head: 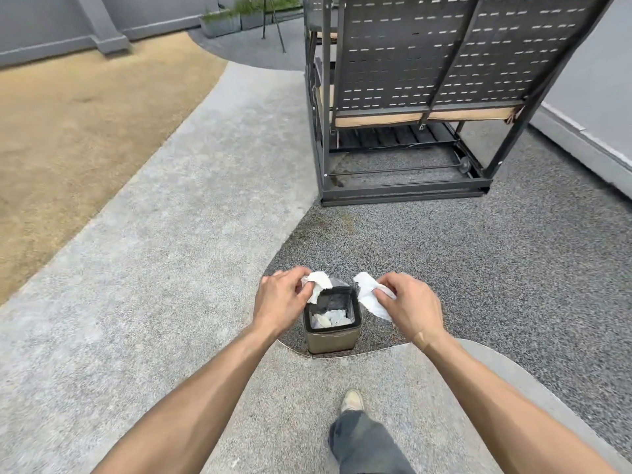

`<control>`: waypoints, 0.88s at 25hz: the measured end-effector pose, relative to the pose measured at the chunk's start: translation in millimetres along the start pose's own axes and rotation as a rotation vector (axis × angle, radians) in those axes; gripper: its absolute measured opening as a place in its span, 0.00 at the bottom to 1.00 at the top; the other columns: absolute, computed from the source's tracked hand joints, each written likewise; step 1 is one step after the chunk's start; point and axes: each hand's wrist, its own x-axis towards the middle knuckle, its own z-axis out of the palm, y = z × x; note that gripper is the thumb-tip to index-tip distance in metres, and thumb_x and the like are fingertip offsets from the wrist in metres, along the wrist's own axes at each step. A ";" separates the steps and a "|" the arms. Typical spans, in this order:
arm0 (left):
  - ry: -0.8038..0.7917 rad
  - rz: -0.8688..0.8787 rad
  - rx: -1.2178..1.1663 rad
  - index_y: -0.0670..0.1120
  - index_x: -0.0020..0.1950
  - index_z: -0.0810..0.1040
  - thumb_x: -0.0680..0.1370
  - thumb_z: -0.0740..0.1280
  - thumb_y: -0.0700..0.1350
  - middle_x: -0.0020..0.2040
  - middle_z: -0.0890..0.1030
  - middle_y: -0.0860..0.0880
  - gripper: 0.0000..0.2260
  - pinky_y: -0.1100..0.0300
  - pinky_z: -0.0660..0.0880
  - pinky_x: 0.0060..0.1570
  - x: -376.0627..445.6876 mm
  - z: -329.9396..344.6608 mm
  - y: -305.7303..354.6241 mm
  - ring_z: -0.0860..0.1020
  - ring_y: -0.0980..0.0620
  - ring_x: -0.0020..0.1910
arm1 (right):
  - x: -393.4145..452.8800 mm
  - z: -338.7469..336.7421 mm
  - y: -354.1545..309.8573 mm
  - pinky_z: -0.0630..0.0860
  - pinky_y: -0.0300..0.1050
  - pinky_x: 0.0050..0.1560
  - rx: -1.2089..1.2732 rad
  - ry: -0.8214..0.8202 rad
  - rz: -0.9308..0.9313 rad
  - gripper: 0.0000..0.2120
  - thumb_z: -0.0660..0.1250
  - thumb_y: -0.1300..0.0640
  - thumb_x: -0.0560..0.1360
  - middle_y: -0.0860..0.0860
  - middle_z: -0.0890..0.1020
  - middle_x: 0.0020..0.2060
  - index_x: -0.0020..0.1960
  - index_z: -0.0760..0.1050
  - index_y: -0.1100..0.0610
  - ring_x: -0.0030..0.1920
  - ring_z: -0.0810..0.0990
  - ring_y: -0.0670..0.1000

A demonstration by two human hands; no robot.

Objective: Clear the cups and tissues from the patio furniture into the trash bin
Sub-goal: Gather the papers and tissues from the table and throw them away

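Note:
A small square trash bin point(331, 340) with a dark rim and a plastic liner stands on the ground just in front of me, with crumpled white waste lying inside. My left hand point(278, 297) holds a crumpled white tissue point(318, 281) over the bin's left rim. My right hand point(408, 302) grips a second white tissue point(367, 292) just beyond the bin's right rim. Both hands hover above the bin's opening.
A dark metal patio swing bench point(427, 80) with tan cushions stands a few steps ahead. Pale concrete path point(171, 234) curves to the left, beside tan gravel. Grey walls and planters point(222, 22) lie at the back. My foot point(352, 401) is below the bin.

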 end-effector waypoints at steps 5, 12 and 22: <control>-0.008 -0.044 -0.019 0.51 0.60 0.79 0.78 0.65 0.51 0.33 0.71 0.62 0.12 0.41 0.77 0.48 68.9 22.1 8.5 0.70 0.66 0.33 | 82.3 6.4 27.0 0.69 0.38 0.35 0.021 -0.079 -0.016 0.05 0.67 0.44 0.74 0.38 0.78 0.39 0.49 0.76 0.42 0.36 0.75 0.40; -0.076 -0.098 0.018 0.51 0.62 0.78 0.78 0.60 0.55 0.36 0.73 0.61 0.17 0.40 0.78 0.50 131.8 45.2 -14.8 0.69 0.69 0.33 | 144.6 41.9 40.2 0.78 0.43 0.39 0.027 -0.178 0.035 0.07 0.66 0.45 0.75 0.41 0.82 0.42 0.52 0.75 0.42 0.37 0.78 0.43; -0.304 -0.164 0.103 0.52 0.62 0.78 0.80 0.64 0.52 0.39 0.77 0.56 0.12 0.63 0.75 0.33 179.9 119.8 -102.4 0.74 0.63 0.29 | 186.0 154.6 72.4 0.75 0.43 0.38 -0.017 -0.277 0.163 0.10 0.63 0.47 0.77 0.48 0.83 0.44 0.57 0.74 0.47 0.36 0.79 0.49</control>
